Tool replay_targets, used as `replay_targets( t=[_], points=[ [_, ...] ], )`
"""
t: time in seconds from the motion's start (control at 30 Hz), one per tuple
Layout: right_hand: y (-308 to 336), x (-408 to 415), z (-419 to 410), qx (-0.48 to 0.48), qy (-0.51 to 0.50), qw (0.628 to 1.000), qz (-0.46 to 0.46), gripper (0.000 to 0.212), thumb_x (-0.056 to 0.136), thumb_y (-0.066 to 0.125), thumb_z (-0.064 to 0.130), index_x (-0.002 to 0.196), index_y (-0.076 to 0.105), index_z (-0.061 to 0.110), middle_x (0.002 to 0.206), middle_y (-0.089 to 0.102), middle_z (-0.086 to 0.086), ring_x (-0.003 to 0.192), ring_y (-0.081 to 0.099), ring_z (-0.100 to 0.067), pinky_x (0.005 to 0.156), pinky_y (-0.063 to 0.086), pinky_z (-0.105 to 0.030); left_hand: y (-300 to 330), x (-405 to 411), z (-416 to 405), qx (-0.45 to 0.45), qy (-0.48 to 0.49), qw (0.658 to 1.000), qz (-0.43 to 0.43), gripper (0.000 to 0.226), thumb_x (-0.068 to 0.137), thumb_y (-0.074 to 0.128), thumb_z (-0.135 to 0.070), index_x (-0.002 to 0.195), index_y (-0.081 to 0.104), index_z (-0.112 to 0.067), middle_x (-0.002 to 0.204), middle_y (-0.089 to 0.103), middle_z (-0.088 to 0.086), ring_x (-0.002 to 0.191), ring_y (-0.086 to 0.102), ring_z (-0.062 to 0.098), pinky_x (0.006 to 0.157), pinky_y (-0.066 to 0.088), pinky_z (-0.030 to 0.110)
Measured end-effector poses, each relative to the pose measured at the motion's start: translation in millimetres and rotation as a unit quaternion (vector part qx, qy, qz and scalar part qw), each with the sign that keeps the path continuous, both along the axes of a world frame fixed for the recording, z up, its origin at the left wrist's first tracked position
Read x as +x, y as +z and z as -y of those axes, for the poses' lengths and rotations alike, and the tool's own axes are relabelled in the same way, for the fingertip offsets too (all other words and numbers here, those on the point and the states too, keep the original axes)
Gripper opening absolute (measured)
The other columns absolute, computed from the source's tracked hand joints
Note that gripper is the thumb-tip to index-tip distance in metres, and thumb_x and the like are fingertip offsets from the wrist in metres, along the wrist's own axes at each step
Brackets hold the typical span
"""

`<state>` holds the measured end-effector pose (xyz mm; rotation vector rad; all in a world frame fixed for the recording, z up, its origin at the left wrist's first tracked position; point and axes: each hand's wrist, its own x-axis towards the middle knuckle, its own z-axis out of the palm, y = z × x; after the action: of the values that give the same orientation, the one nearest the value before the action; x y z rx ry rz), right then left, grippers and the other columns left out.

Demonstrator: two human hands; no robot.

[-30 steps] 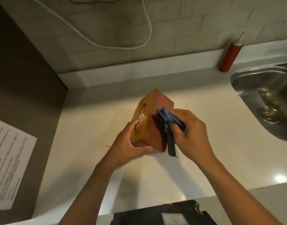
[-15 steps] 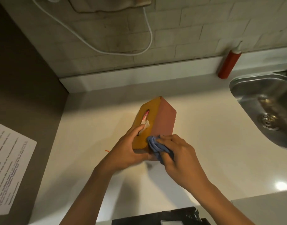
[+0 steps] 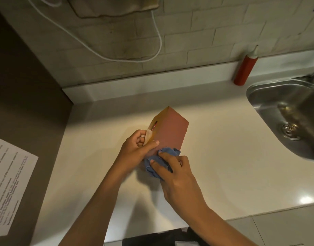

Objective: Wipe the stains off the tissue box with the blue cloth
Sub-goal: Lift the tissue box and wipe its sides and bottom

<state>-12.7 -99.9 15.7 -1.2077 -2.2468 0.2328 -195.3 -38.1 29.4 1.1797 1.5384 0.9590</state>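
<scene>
I am looking down at a pale countertop (image 3: 214, 174) set against a tiled wall, with a steel sink (image 3: 269, 107) sunk into it on the right and a red squeeze bottle (image 3: 246, 70) standing at the back ledge. A white cable (image 3: 117, 58) loops down the tiles, a printed sheet (image 3: 9, 183) lies on the dark surface to the left, and something black sits at the near edge, too cropped to name.

The tissue box (image 3: 167, 134) stands tilted near the middle of the counter, its reddish side turned up toward me and its yellow slotted face to the left. My left hand (image 3: 136, 153) grips its near left corner, thumb laid on the reddish side and fingers curled at the slotted face. My right hand (image 3: 172, 171) pinches the bunched blue cloth (image 3: 158, 161) and presses it against the lower end of the box.

A second ago the cloth was high on that side, hanging loose; half a second ago it had dropped to the near end. Now it is balled lower still, and the box has rolled to show more of the reddish face. I take this as one downward stroke finished. I cannot make out any stains, so I cannot judge how much wiping is left.
</scene>
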Motion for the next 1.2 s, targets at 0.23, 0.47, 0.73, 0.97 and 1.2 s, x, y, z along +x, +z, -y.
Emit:
replay_targets(
  t=[0.23,0.47,0.73,0.97,1.2],
  points=[
    [-19.7,19.0,7.9,0.002,0.009,1.000,0.009,0.056,0.075,0.080,0.002,0.125,0.064,0.020,0.133,0.058,-0.008,0.097,0.049,-0.031,0.071,0.057,-0.036,1.5,0.4,2.4,0.004,0.020,1.000,0.003,0.040,0.068,0.077,-0.054,0.102,0.071,-0.035,0.102,0.077,-0.002,0.096,0.074,0.022,0.092,0.056,0.049],
    [-14.6,44.5,6.7,-0.020,-0.032,0.999,0.024,0.060,0.070,0.081,-0.004,0.124,0.066,0.017,0.131,0.060,-0.007,0.098,0.052,-0.029,0.074,0.056,-0.033,7.2,-1.7,4.7,0.000,0.029,1.000,0.002,0.032,0.074,0.078,-0.045,0.101,0.071,-0.029,0.095,0.078,-0.001,0.082,0.072,0.012,0.077,0.050,0.031],
    [7.3,-6.1,3.3,0.010,-0.002,1.000,-0.028,0.054,0.080,0.075,0.001,0.130,0.062,0.018,0.136,0.055,-0.009,0.104,0.052,-0.034,0.080,0.055,-0.038,9.7,0.7,8.3,-0.001,0.030,0.999,-0.011,0.034,0.072,0.078,-0.049,0.102,0.071,-0.033,0.097,0.079,-0.001,0.092,0.076,0.020,0.091,0.059,0.046],
    [-16.1,-2.3,12.1,0.023,0.011,0.999,0.028,0.050,0.079,0.076,0.001,0.125,0.066,0.015,0.133,0.058,-0.012,0.099,0.050,-0.036,0.076,0.055,-0.040,6.4,-3.5,6.0,0.009,0.025,0.999,-0.027,0.021,0.086,0.079,-0.032,0.104,0.070,-0.031,0.095,0.079,0.002,0.087,0.075,0.019,0.086,0.057,0.041],
    [-13.7,51.4,1.7,-0.019,-0.061,0.997,-0.042,0.040,0.085,0.064,0.005,0.124,0.068,0.014,0.131,0.059,-0.010,0.109,0.052,-0.031,0.091,0.046,-0.031,5.6,-5.1,5.8,0.009,0.019,1.000,-0.017,0.027,0.082,0.079,-0.036,0.107,0.071,-0.031,0.094,0.079,0.003,0.081,0.072,0.010,0.080,0.051,0.031]
  ],
)
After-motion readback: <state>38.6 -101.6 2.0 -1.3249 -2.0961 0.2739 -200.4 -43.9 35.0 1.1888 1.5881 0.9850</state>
